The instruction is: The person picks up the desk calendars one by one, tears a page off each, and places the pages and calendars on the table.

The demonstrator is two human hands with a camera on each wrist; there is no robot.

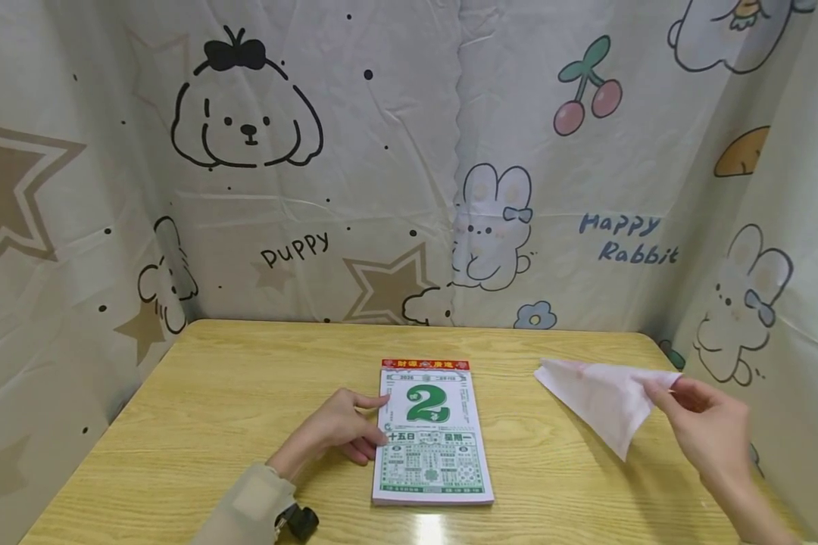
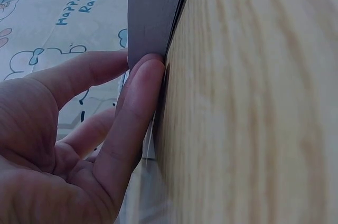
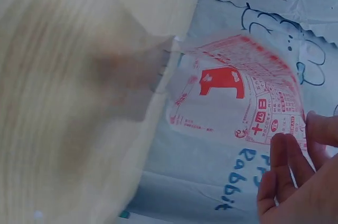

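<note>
A thick tear-off calendar point(image 1: 429, 431) lies flat on the table, its top page showing a large green 2 below a red header strip. My left hand point(image 1: 348, 428) holds the calendar's left edge, thumb tip farther up and curled fingers lower down. Seen from the left wrist, the fingertips meet the side of the paper block point(image 2: 153, 18) close to the tabletop. On the right, my right hand point(image 1: 709, 431) pinches a loose calendar page point(image 1: 600, 393) by one edge, and the sheet sags. Red print with a large 1 shows on this page point(image 3: 222, 84) in the right wrist view.
The light wood table point(image 1: 266, 363) stands against a cream curtain point(image 1: 395, 151) printed with cartoon animals, which also hangs at both sides. A small black device point(image 1: 301, 522) sits at the left wrist, beside the sleeve point(image 1: 252, 503).
</note>
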